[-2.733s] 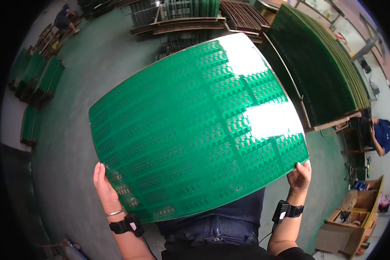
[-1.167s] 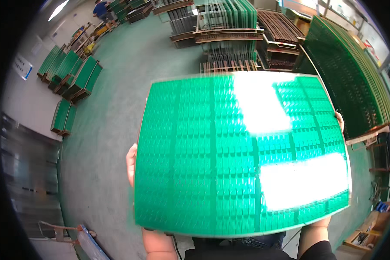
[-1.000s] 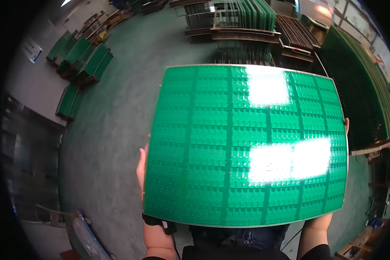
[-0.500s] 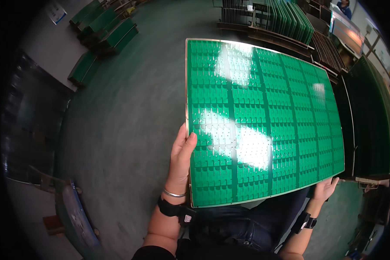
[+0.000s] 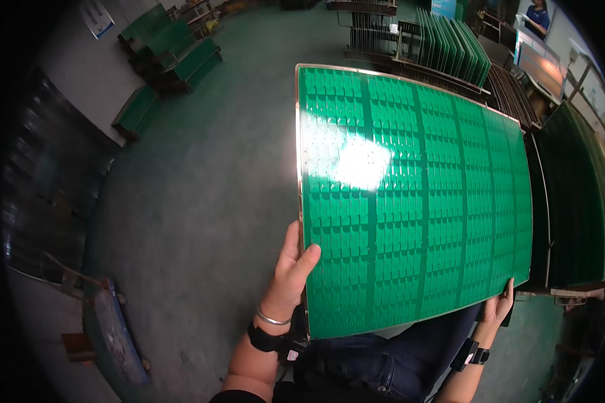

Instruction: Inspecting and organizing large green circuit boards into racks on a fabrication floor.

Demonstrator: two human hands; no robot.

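Observation:
A large green circuit board panel (image 5: 410, 221) with a copper-coloured rim is held up in front of me, tilted, with a bright glare on its upper left part. My left hand (image 5: 292, 269) grips its left edge, thumb on the front face and fingers behind. At the lower right corner my right hand (image 5: 499, 305) holds the bottom edge, with a fingertip showing on the front and the other fingers partly hidden. Rows of small repeated circuit shapes cover the panel.
A rack (image 5: 450, 50) of upright green panels stands at the far right. Big dark green panels (image 5: 575, 195) lean along the right side. Green stacks (image 5: 188, 64) sit at the far left. A skateboard-like board (image 5: 117, 329) lies lower left. A person (image 5: 536, 17) is in the far right corner.
The panel has tilted and sunk slightly, and its glare has shifted. My left hand has moved a little lower and right. My right thumb or fingertip now shows over the bottom edge.

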